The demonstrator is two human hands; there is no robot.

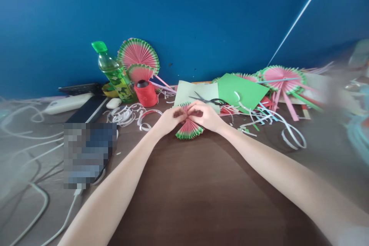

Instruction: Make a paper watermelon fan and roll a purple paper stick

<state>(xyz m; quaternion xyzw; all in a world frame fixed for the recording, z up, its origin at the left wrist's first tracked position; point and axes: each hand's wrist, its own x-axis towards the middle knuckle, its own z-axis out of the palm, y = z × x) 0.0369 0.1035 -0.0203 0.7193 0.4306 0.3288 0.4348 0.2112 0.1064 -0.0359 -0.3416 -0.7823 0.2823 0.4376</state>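
A small pleated paper fan (189, 129), pink with a green and white edge, lies on the dark wooden table (187, 192). My left hand (170, 119) and my right hand (206, 115) both pinch it at its folded middle, fingers closed. The lower pleats spread out below my fingers. Just behind my hands, black scissors (209, 100) lie on a pale green sheet (196, 92).
Finished pink paper fans stand against the blue wall (138, 55) and lie at the right (281, 77). A green bottle (113, 71), a red ribbon spool (146, 93), a green paper sheet (242, 90), curled white strips (129, 115), white cables (34, 200) and a blurred-out device (88, 153) surround the work spot.
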